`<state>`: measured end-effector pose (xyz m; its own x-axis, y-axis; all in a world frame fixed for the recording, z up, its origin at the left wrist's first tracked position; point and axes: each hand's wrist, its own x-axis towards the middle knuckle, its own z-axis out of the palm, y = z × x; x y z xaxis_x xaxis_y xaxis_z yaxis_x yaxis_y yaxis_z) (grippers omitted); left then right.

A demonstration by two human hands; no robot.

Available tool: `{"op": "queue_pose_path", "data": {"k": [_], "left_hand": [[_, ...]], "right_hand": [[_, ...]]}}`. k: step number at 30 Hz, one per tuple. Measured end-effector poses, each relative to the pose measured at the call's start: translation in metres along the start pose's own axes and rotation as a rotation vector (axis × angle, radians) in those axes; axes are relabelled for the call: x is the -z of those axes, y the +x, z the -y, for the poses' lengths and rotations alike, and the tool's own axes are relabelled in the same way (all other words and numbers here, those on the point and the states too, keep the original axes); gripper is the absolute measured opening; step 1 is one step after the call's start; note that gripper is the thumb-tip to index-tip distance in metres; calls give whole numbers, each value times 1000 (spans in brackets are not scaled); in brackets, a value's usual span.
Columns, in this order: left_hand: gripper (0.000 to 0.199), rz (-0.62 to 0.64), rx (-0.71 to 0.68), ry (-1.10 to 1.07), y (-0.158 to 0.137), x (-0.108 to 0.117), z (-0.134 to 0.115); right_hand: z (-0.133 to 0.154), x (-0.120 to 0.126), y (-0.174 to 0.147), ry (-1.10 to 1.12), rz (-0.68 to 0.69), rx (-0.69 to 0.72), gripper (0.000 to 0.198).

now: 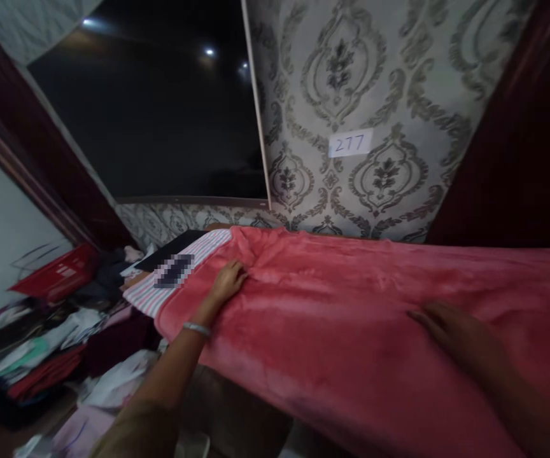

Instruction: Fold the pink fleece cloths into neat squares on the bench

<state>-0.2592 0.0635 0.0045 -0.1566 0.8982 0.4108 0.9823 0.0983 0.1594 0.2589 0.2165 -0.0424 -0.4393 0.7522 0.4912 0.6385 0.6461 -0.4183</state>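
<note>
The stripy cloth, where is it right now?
In the head view, the stripy cloth is left of centre, along the left edge of the pink blanket, just left of the left hand.

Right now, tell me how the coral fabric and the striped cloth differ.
The coral fabric is plain; the striped cloth has thin bands on a pale ground. The coral fabric shows far more area than the striped cloth. The left hand is on the coral fabric, not the striped cloth. Both lie spread out.

One pink cloth (332, 318), one screen (160, 108), one label (350, 143).
</note>
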Motion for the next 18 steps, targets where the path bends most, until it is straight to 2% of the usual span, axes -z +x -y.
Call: {"op": "queue_pose_path", "data": {"k": [6,13,18], "left_hand": [[27,85,-23,10,12,-9,0],[22,202,-110,89,19,-1,-8],[24,118,59,-25,16,22,-12]], "right_hand": [[-2,1,0,11,55,-43,47],[-3,0,1,-27,48,-65,47],[-6,-3,0,-30,70,-126,50]]}}
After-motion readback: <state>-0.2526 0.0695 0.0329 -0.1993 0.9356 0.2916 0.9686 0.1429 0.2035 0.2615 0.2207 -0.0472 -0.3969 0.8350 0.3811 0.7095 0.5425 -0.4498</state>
